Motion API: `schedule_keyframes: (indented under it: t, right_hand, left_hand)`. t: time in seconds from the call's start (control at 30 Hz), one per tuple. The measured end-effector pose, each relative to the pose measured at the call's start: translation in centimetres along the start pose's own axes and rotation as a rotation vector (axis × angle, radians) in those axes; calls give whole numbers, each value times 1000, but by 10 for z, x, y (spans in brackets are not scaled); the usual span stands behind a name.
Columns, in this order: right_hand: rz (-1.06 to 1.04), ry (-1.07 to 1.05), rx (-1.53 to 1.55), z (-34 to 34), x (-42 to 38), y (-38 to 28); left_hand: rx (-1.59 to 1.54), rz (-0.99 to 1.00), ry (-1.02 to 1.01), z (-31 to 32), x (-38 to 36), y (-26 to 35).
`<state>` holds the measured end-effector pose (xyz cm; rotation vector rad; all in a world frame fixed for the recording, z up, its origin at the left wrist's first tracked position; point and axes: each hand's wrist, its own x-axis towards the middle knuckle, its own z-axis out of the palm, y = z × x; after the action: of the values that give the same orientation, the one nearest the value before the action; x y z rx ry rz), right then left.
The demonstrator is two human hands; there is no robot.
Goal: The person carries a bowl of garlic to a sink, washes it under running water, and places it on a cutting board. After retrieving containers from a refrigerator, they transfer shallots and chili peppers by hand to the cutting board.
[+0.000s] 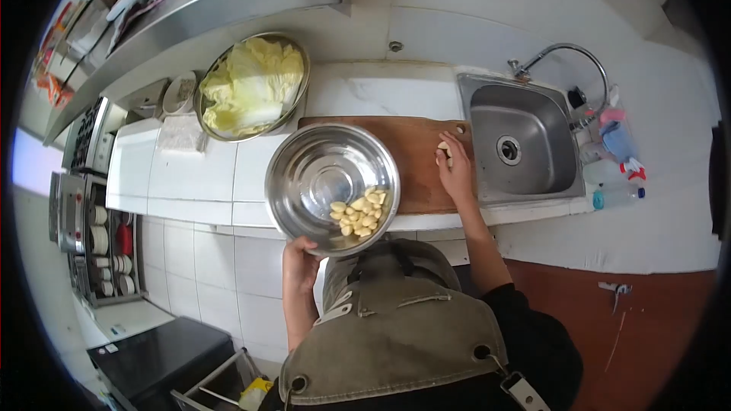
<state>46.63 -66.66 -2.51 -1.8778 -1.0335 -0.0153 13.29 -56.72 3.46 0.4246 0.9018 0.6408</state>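
— While the steel bowl [332,183] tilts over the surface [381,91] edge, what's inside?
— Peeled garlic cloves [359,213], heaped low; too many to count. Second bowl [252,85]: cabbage leaves.
— Hands?
— Left hand [299,260] grips the bowl's near rim. Right hand [454,167], arm outstretched, pinches garlic pieces [444,152] on the cutting board [415,154] beside one sink [520,141].

**A White Kitchen With a Shiny Sink**

The wall [472,0] was covered in big white tiles. A long white table [190,175] ran along it. A steel sink [525,144] sat in the table, with a curved tap [567,53] over it. A long metal shelf [205,7] hung above. The floor [647,335] was reddish brown. Bright light filled the room.
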Motion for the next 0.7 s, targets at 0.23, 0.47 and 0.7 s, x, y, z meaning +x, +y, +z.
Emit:
schedule_keyframes:
  t: [0.23, 0.47, 0.7]
  right_hand:
    - [234, -63, 314, -18, 10, 9]
    - [22, -291, 210, -56, 33, -87]
    - [-318, -768, -177, -6, -7, -105]
  left_hand:
    - [102, -88, -102, 19, 24, -17]
    - [285, 16, -23, 61, 18, -33]
    - [296, 53, -27, 68, 5, -42]
